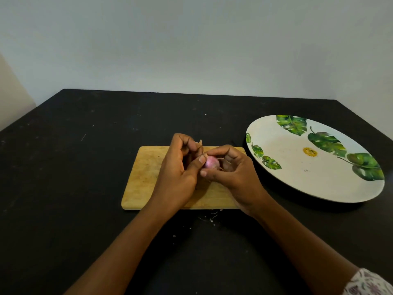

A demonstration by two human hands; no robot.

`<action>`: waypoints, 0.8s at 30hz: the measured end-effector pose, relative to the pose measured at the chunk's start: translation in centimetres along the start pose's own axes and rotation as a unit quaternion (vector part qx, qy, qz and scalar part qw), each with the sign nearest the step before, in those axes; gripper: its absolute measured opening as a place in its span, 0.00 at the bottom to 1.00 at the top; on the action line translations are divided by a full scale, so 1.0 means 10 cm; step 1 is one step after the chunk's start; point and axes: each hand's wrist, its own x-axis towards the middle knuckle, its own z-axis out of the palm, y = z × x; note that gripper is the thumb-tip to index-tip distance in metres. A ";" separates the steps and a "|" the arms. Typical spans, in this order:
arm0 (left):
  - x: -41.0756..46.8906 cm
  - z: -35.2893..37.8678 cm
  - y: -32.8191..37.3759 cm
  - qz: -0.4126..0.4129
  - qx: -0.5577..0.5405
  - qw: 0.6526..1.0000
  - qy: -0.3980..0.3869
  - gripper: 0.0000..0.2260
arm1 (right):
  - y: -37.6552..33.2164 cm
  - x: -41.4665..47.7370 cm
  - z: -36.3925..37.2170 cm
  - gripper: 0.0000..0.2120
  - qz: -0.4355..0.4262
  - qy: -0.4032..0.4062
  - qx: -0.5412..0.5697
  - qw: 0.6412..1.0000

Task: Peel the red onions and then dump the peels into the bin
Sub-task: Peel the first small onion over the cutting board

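Surroundings: black table point(74, 167) against a plain pale wall point(191, 50). A wooden cutting board point(146, 167) lay centre, with a large round plate point(293, 167) just beside it on the right, not touching. A few pale peel scraps point(209, 219) sat on the table just off the board's near edge. A floral sleeve point(368, 283) showed at bottom right.

Obstruction: both hands were together over the board and covered most of the red onion point(211, 162); only a pink-purple patch showed between the fingers.

Left hand point(178, 167): thumb against the onion, fingers curled, pinching a dry tan peel flake point(200, 142) that stuck up above the fingertips. Right hand point(234, 173): fingers and thumb curled round the onion from the right, holding it just above the board. Couldn't tell whether the flake was attached to the onion.

Containers: the plate held nothing except tiny specks.

Materials: board was light wood, rectangular with rounded corners, stained and scored. The plate was white and shallow, printed with green leaves and one small yellow motif. Tabletop was matte and scuffed. The visible onion surface was smooth and glossy.
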 end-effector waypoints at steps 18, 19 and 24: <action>-0.02 0.01 0.05 0.053 0.046 0.990 0.121 0.17 | 0.00 -0.03 0.06 0.20 -0.050 0.111 -0.084 0.989; -0.01 0.00 0.04 0.055 0.050 0.990 0.118 0.15 | -0.01 -0.03 0.05 0.19 -0.045 0.110 -0.065 0.991; 0.01 -0.02 0.02 0.070 0.075 0.991 0.083 0.11 | -0.02 0.00 -0.03 0.10 0.033 0.037 0.098 0.994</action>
